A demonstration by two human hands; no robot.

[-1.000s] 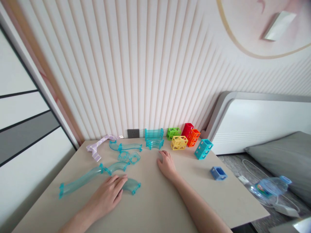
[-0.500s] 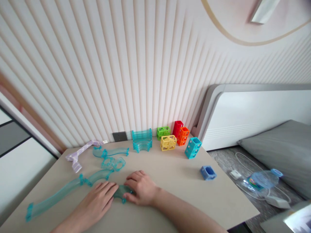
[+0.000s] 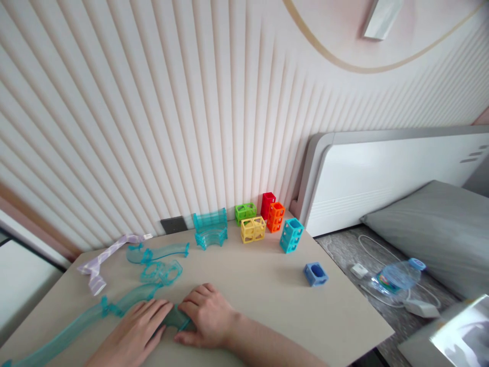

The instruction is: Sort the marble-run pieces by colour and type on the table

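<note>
A translucent teal curved track piece (image 3: 176, 317) lies near the table's front, between my two hands. My right hand (image 3: 208, 317) is closed around its right end, fingers above and thumb on the near side. Over the piece's left end rests my left hand (image 3: 137, 331), its fingers close together and gripping it; the thumb is hidden. Just behind the left hand, a teal track section (image 3: 139, 295) connects with a longer wavy track (image 3: 64, 331) that runs to the left.
Behind are more teal tracks (image 3: 168, 251), teal ring-shaped parts (image 3: 161, 272), teal curved pieces (image 3: 211, 229) and a lilac patterned strip (image 3: 105, 257). Yellow (image 3: 252, 230), green (image 3: 245, 211), red (image 3: 268, 204), orange (image 3: 275, 217), teal (image 3: 291, 236) and blue blocks (image 3: 316, 274) stand rightward.
The view has turned rightward, so the table's things appear farther left. Both hands stay on the same track piece, which now looks slightly more tilted.
</note>
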